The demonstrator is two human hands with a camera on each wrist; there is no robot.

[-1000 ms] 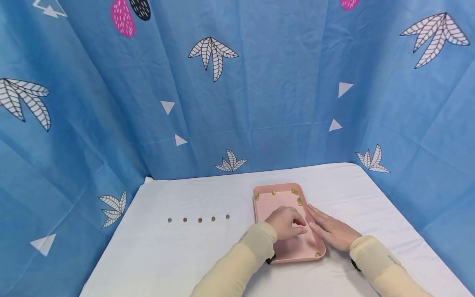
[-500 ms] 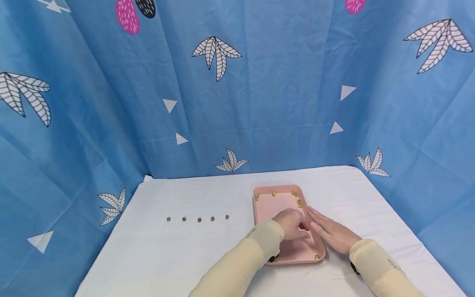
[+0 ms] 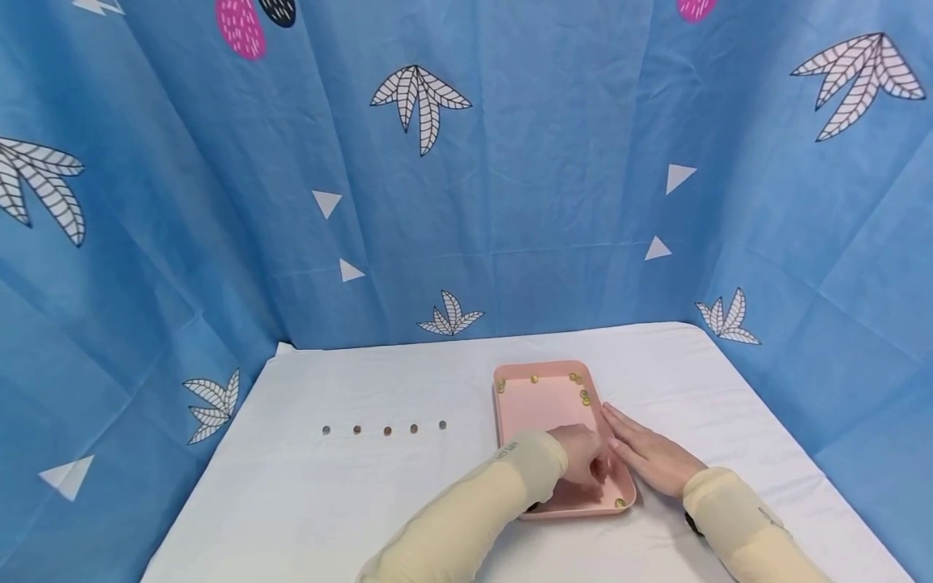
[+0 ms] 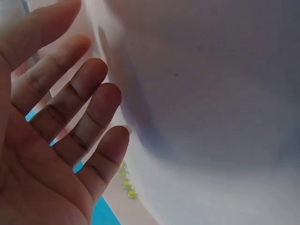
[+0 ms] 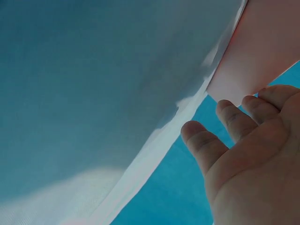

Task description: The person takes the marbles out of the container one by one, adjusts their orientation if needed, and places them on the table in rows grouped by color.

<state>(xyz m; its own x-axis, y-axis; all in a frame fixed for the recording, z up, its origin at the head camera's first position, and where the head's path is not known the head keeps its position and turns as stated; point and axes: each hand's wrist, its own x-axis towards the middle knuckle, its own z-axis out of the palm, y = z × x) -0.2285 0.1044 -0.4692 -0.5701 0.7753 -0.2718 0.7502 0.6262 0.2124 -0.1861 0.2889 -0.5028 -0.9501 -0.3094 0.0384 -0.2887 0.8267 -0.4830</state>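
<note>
A pink rectangular tray (image 3: 535, 409) lies on the white-covered table. Several small, shiny yellow-green beads (image 3: 585, 397) sit along its edges, and one more bead (image 3: 619, 503) is in its near right corner. My left hand (image 3: 579, 453) reaches down into the tray toward the right side, back of the hand up. In the left wrist view its fingers (image 4: 101, 112) are loosely bent and apart, with nothing seen between them; the contact of the fingertips is hidden. Outside the tray, my right hand (image 3: 656, 457) lies with straight fingers against the right wall.
Left of the tray, several small round brownish pieces (image 3: 388, 431) form a spaced row on the white tablecloth (image 3: 306, 502). A blue patterned curtain (image 3: 554, 186) closes off the back and both sides of the table.
My left hand has moved right and a little nearer inside the tray, with its fingers now pointing lower. The right hand has stayed at the tray's wall. The view shifts slightly.
</note>
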